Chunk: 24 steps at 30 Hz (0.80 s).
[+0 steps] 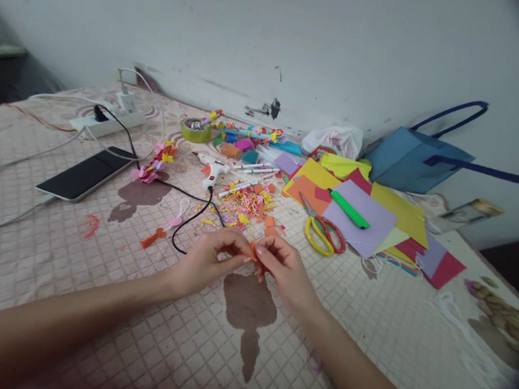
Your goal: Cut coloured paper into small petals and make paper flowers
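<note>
Over the patterned tablecloth [173, 350], my left hand [215, 257] and my right hand [283, 266] meet at the fingertips. Both pinch a small piece of orange paper [253, 250]; its exact shape is partly hidden by the fingers. Just beyond them lie orange paper scraps [270, 223] and a heap of colourful paper shreds [249, 203]. To the left of my left hand rests a small orange paper flower with a fringed tail [152, 238], beside a pink paper piece with a white string loop [176, 220].
A white glue gun [213, 169] with a black cord stands behind the shreds. Scissors [324, 233] and a green cutter [349, 209] lie by coloured sheets [379, 220]. At left are a tablet [88, 173] and power strip [106, 122]; a blue bag [419, 157] sits back right.
</note>
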### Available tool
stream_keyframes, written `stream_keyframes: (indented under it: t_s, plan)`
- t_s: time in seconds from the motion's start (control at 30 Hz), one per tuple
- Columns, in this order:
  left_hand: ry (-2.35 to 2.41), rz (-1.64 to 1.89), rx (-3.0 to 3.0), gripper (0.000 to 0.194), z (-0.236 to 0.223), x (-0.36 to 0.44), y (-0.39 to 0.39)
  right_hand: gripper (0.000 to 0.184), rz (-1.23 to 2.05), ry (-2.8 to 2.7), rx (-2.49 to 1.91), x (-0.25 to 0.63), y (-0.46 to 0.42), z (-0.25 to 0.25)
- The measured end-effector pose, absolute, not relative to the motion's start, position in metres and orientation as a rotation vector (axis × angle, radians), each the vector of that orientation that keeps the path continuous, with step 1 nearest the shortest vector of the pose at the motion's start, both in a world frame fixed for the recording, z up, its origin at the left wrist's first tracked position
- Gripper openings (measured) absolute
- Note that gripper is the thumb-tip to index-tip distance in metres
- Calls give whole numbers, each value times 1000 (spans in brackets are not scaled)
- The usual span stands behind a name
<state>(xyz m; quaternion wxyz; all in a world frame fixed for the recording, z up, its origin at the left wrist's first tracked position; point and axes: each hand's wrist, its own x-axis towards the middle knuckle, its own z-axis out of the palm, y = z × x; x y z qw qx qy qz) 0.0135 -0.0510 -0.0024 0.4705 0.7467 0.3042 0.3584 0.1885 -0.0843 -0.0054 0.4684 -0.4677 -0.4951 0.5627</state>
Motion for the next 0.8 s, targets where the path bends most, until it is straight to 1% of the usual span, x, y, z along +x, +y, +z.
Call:
stream_keyframes:
  t_s: [0.2, 0.33, 0.57, 0.8]
  plan:
    - [714, 842, 1457, 14, -5, 18, -53, 20, 1316, -1337, -1187, 188, -86, -3]
    - [713, 833, 1285, 24, -5, 20, -53, 26, 1344, -1355, -1165, 188, -86, -3]
    - [725, 848, 1254, 25, -5, 18, -51, 23, 1357, -1351, -1187, 188, -86, -7]
    - [715, 724, 1277, 22, -7, 17, -51, 24, 1313, -1366, -1232, 187, -87, -2]
